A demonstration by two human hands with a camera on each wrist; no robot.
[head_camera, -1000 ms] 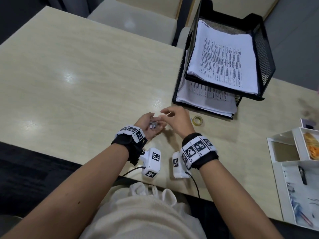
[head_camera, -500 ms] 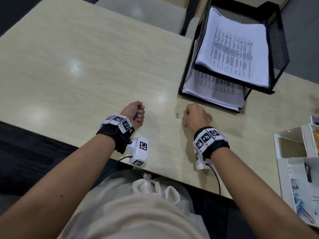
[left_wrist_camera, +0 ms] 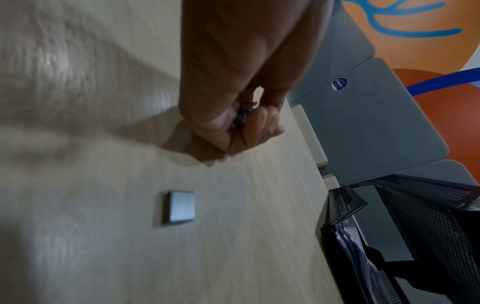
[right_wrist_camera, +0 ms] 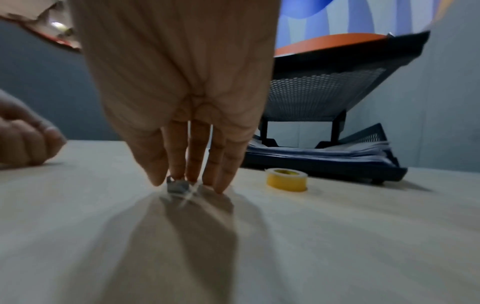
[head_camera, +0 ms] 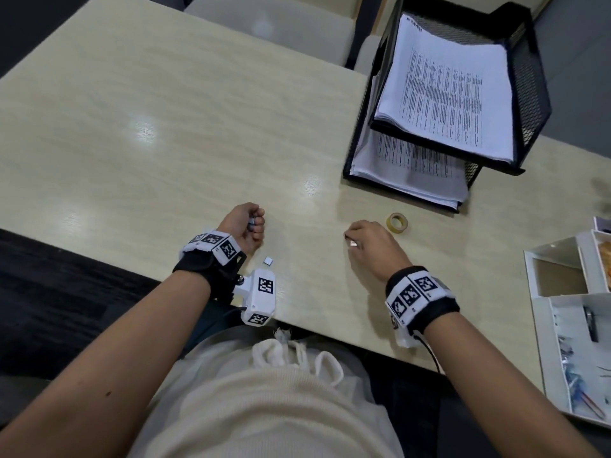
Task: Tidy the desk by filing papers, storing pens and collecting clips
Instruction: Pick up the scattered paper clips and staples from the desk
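My left hand (head_camera: 254, 223) is curled into a fist on the desk (head_camera: 165, 133), gripping a bunch of small dark clips (left_wrist_camera: 244, 115). A small flat silver square piece (head_camera: 268, 261) lies on the desk beside my left wrist, also seen as the square piece (left_wrist_camera: 180, 206) in the left wrist view. My right hand (head_camera: 350, 240) points its fingers down and pinches a small silver clip (right_wrist_camera: 179, 187) against the desk between thumb and fingers. Printed papers (head_camera: 446, 94) lie in the black mesh tray (head_camera: 529, 84).
A yellow tape roll (head_camera: 396, 223) lies just beyond my right hand, in front of the tray's lower tier. A white desk organizer (head_camera: 542, 312) holding pens and small items stands at the right edge. Chairs stand behind the desk.
My hands, together at the desk's middle a second ago, have parted. The right hand's fingers have come down on the small silver clip. The left stays fisted.
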